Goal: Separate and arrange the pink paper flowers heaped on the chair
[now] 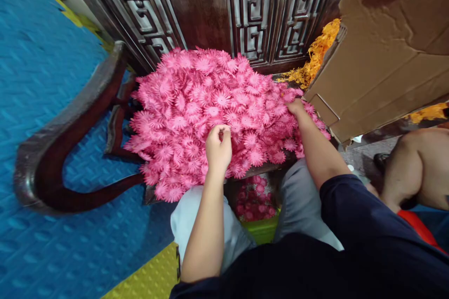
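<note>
A large heap of pink artificial flowers (210,107) with thin, spiky petals covers a dark wooden seat in front of me. Over the heap's near middle I hold my left hand (219,147) with thumb and fingers curled together in a pinch. Anything inside that pinch is too small to make out. My right hand (295,106) reaches into the heap's right end, touching the pink flowers there. Its fingertips are mostly hidden among the petals, so its grip does not show.
Left of the heap curves a dark wooden armrest (31,168). Behind stands a carved wooden panel (199,4). To the right are a cardboard sheet (393,56) and orange flowers (322,44). Pink flowers (256,196) and a green container (261,229) lie below. Another person's bent leg (414,168) is at right.
</note>
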A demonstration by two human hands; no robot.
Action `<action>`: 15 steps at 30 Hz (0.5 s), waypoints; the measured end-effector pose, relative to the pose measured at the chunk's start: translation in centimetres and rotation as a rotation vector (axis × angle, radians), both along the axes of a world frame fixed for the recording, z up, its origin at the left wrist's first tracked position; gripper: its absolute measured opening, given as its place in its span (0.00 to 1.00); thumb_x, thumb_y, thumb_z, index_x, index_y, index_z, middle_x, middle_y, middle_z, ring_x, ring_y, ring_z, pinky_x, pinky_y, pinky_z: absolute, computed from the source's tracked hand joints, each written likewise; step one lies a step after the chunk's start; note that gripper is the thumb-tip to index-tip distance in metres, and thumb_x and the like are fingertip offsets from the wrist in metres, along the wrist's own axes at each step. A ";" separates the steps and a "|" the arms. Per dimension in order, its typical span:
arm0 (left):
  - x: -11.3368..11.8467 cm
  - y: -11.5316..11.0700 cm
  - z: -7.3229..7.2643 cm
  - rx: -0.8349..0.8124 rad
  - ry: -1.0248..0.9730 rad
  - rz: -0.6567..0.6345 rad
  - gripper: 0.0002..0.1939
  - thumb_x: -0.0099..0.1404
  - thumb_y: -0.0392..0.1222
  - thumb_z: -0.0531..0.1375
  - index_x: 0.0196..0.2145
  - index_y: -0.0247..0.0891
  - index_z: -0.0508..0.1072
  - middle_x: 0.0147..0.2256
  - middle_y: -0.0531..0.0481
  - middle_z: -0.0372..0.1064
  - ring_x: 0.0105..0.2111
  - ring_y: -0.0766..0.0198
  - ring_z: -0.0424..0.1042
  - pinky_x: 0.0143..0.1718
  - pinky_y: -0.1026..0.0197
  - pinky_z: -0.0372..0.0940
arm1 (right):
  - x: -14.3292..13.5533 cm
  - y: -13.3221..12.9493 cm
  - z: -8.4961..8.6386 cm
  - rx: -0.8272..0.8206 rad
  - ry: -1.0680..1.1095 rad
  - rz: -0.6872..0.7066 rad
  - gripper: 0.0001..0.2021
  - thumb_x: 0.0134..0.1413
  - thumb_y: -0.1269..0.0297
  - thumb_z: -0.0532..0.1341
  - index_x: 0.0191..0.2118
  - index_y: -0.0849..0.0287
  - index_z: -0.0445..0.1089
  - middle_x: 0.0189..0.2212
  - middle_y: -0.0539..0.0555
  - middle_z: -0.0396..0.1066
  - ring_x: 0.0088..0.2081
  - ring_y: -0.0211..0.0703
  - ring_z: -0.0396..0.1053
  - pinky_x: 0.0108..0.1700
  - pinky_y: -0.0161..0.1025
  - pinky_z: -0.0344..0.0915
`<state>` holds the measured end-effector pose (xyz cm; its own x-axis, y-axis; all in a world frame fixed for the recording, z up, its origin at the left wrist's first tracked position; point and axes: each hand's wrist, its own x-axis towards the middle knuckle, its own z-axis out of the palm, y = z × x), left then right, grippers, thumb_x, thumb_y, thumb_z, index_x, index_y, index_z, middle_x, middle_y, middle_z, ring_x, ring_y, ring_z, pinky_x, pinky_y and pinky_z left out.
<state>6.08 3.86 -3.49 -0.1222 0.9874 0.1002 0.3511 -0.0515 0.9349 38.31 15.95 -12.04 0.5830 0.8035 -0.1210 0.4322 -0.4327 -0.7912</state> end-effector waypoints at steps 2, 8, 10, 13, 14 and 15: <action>-0.1 0.1 0.0 0.002 -0.003 0.001 0.08 0.62 0.41 0.53 0.32 0.38 0.71 0.37 0.49 0.73 0.39 0.61 0.70 0.46 0.60 0.61 | -0.2 0.4 0.5 0.028 0.044 -0.057 0.02 0.42 0.75 0.59 0.27 0.64 0.68 0.31 0.59 0.72 0.35 0.45 0.70 0.46 0.45 0.66; -0.8 0.5 0.2 0.023 -0.030 0.007 0.07 0.62 0.41 0.54 0.32 0.39 0.71 0.36 0.49 0.73 0.39 0.61 0.70 0.46 0.60 0.61 | -1.4 3.0 5.8 0.255 0.178 -0.084 0.07 0.52 0.75 0.52 0.32 0.65 0.67 0.28 0.52 0.68 0.27 0.32 0.64 0.36 0.33 0.66; -0.9 0.7 0.3 0.017 -0.028 0.011 0.07 0.62 0.41 0.54 0.32 0.39 0.71 0.36 0.49 0.73 0.39 0.61 0.70 0.46 0.60 0.61 | -2.8 4.5 8.9 0.334 0.215 -0.042 0.07 0.54 0.75 0.51 0.32 0.65 0.67 0.27 0.50 0.67 0.25 0.30 0.62 0.34 0.31 0.65; -1.0 1.0 0.2 0.009 -0.026 0.017 0.07 0.62 0.41 0.54 0.32 0.38 0.71 0.36 0.49 0.73 0.39 0.61 0.70 0.46 0.60 0.62 | -6.7 7.1 14.0 0.473 0.208 0.110 0.07 0.56 0.76 0.52 0.31 0.64 0.66 0.25 0.47 0.66 0.25 0.27 0.60 0.34 0.28 0.63; -1.0 1.1 0.2 0.011 -0.027 0.019 0.08 0.62 0.41 0.54 0.32 0.38 0.71 0.36 0.49 0.73 0.39 0.61 0.70 0.46 0.60 0.62 | -8.6 7.9 15.6 0.498 0.195 0.210 0.06 0.56 0.75 0.53 0.32 0.65 0.66 0.25 0.47 0.66 0.25 0.27 0.61 0.35 0.28 0.63; -1.0 1.1 0.2 0.014 -0.028 0.020 0.08 0.62 0.41 0.54 0.32 0.38 0.71 0.36 0.48 0.73 0.39 0.61 0.70 0.46 0.61 0.62 | -10.8 8.5 17.1 0.521 0.140 0.298 0.05 0.57 0.75 0.53 0.33 0.66 0.66 0.25 0.47 0.66 0.25 0.27 0.61 0.34 0.29 0.64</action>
